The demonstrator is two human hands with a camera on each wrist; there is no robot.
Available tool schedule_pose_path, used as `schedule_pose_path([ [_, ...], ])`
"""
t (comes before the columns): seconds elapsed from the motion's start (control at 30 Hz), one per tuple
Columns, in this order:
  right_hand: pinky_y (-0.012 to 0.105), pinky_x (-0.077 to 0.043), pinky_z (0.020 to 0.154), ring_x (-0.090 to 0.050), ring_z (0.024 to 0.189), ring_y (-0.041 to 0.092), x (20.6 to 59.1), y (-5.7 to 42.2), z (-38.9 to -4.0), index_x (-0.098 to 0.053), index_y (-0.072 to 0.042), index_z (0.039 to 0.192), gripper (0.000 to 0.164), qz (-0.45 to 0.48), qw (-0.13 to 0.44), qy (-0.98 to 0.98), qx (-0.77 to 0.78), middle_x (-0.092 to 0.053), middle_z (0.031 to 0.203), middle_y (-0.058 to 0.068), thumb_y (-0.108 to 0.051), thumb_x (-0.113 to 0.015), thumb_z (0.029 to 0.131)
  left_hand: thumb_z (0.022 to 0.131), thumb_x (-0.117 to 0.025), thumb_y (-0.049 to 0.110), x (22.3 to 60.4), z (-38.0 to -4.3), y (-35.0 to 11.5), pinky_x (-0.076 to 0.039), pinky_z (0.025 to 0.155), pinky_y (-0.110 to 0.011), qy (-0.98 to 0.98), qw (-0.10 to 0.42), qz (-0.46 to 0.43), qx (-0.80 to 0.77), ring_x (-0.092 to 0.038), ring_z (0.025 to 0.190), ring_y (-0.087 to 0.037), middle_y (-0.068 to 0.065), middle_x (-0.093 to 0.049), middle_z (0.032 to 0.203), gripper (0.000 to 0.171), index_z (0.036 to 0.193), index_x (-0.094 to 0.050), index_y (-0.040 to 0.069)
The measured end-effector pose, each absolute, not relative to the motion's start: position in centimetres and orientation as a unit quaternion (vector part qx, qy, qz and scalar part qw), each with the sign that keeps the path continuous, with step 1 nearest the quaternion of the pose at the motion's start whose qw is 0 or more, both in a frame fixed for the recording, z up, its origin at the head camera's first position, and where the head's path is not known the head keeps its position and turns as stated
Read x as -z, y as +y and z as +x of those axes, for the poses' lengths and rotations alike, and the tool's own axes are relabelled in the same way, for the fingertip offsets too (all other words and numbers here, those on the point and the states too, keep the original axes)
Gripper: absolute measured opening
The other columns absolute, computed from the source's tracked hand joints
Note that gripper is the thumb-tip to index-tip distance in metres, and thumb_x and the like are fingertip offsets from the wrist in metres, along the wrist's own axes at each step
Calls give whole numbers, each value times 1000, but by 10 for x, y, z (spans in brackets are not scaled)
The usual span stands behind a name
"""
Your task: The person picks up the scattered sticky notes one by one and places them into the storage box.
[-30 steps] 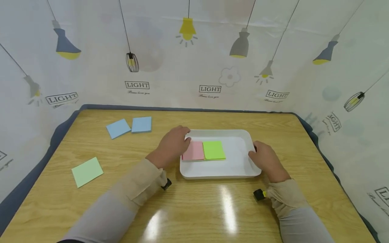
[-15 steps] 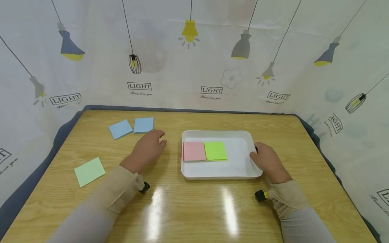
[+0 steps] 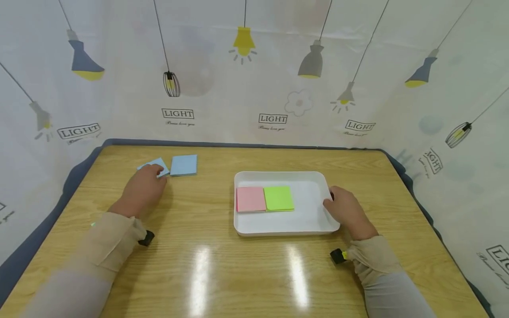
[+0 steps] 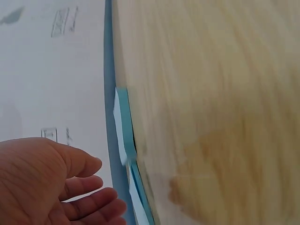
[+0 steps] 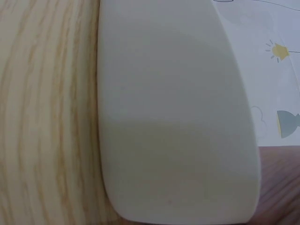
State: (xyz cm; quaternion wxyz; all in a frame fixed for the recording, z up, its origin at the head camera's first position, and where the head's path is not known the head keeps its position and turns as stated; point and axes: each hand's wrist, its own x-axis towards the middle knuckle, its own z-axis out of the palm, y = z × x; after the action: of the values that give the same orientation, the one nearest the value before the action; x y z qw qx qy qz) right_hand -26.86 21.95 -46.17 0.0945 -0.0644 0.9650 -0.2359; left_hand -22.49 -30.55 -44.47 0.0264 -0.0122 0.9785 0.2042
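My left hand reaches over the left blue sticky note pad and partly covers it. In the left wrist view, that hand's fingers are loosely bent with nothing between them, beside the blue pads. A second blue sticky note pad lies just to the right. My right hand grips the right rim of a white tray, thumb over the edge. Inside the tray's left half, a pink sticky note pad and a bright green one lie side by side.
A corner of the pale green sticky note pad peeks out past my left sleeve, which hides the remainder. Behind the wooden table hangs a white cloth printed with lamps, its dark border along the table's edge.
My left hand has left the tray's left side and moved left to the blue pads, its sleeve now covering the pale green pad. My right hand stays on the tray.
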Motion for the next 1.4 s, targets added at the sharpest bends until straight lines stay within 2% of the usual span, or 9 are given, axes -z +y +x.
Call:
schedule_pose_path([
  [0.2,36,-47,66,-53,80,24,463,221,-270,-54,-2,107,25,-57,100,965,236,-61,99,15,-19,-46,91,94,-43,30,449,-235,-341,-38,92,-63,981,22,-50,-186,-41,115,-46,-33,-44,129,55,132,-40,-10],
  [0.53,38,-49,71,-54,86,24,464,222,-272,-53,-1,114,29,-55,105,963,242,-61,107,17,-19,-46,92,89,-48,47,459,-256,-362,-29,100,-65,980,72,-46,-180,-29,120,-51,-38,-33,134,77,134,-32,-13],
  [0.77,37,-49,70,-54,83,23,463,223,-270,-54,-2,112,27,-57,100,963,245,-62,102,15,-18,-46,92,85,-54,55,459,-269,-360,-38,91,-62,977,128,-4,-172,-39,110,-44,-36,-36,132,90,137,-25,-13],
  [0.87,37,-49,70,-54,83,23,463,223,-270,-54,-2,113,28,-55,99,962,247,-62,103,15,-18,-46,92,84,-54,57,457,-272,-359,-38,91,-62,977,145,0,-157,-38,110,-45,-37,-33,132,96,137,-21,-16],
  [1.07,37,-49,71,-54,84,23,463,222,-269,-54,-3,114,28,-47,101,962,249,-61,104,15,-18,-46,91,85,-53,57,453,-276,-359,-31,98,-66,975,171,-2,-140,-28,119,-52,-41,-24,137,98,138,-17,-18],
  [1.4,35,-47,66,-53,80,23,462,222,-269,-54,-4,107,22,-51,103,961,251,-61,97,14,-18,-46,92,81,-61,46,450,-282,-361,-35,95,-65,980,158,11,-124,-35,113,-52,-41,-35,129,87,132,-31,-17],
])
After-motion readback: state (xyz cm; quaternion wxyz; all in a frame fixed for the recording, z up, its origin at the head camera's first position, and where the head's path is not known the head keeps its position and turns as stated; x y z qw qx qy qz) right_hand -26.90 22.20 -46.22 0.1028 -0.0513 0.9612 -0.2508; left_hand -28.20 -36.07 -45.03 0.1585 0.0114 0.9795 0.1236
